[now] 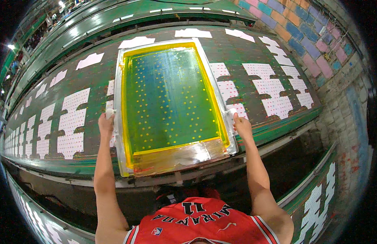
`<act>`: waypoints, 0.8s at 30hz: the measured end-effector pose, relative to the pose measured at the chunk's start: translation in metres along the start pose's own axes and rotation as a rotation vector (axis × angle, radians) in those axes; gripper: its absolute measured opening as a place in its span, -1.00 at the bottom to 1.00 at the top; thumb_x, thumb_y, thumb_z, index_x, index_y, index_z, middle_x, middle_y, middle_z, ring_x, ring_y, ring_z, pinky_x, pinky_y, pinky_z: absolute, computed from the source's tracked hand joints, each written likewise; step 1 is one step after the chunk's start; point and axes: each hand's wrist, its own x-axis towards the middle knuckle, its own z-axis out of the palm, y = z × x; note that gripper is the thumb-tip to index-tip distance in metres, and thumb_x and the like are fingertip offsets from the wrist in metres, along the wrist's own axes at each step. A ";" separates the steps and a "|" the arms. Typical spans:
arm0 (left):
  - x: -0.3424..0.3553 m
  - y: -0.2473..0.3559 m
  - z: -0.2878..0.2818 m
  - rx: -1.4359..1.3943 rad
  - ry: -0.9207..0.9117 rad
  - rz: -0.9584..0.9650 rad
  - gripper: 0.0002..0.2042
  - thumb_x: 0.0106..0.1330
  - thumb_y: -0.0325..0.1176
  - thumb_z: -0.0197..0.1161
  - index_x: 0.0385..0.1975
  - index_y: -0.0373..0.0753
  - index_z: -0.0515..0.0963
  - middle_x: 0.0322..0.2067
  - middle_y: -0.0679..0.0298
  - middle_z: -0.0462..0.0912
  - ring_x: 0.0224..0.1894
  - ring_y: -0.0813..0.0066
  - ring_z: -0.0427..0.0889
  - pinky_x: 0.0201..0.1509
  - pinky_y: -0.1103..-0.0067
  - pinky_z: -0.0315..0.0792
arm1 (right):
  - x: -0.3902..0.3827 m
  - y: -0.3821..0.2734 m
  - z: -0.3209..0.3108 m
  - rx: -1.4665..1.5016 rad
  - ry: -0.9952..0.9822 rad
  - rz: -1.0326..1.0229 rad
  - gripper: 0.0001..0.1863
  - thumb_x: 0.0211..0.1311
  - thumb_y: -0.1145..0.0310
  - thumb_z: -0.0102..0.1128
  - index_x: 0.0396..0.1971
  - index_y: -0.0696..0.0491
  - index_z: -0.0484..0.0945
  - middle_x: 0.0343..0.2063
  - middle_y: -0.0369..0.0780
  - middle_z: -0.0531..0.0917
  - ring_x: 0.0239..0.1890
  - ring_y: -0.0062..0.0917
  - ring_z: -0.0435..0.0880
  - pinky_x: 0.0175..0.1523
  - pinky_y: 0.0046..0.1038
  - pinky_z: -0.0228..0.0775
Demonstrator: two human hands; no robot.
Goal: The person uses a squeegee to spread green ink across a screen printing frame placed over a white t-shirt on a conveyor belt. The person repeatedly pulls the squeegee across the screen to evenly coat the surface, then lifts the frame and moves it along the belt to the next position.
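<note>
A large screen printing frame [117, 140] lies over the long green table in front of me, its near end at the table's front edge. Yellow tape borders its green mesh [168, 97], which carries rows of small yellow dots. My left hand [106, 124] is closed on the white grip at the frame's left side, thumb on top. On the opposite side, my right hand [242, 126] holds the matching white grip [232, 113]. White fabric pieces [270, 95] with small pink dots lie on both sides of the frame; some are partly hidden under it.
More dotted pieces [73, 122] run in a row along the table to the left. Plain white pieces [136, 42] lie along its far side. Beyond stands another long green table [82, 30]. A painted block wall [302, 36] borders the right. Behind me is another table with white pieces [312, 209].
</note>
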 end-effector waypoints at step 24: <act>-0.129 0.141 0.205 -0.105 -0.007 -0.003 -0.74 0.24 -0.42 0.25 -0.13 -0.43 0.54 -0.31 -0.02 0.69 -0.26 0.16 0.68 -0.12 0.33 0.49 | 0.115 0.184 -0.158 -0.074 -0.147 0.122 -0.15 0.39 -0.37 -0.18 -0.53 0.14 0.75 -0.62 -0.13 0.73 -0.43 -0.30 0.75 -0.14 -0.25 0.52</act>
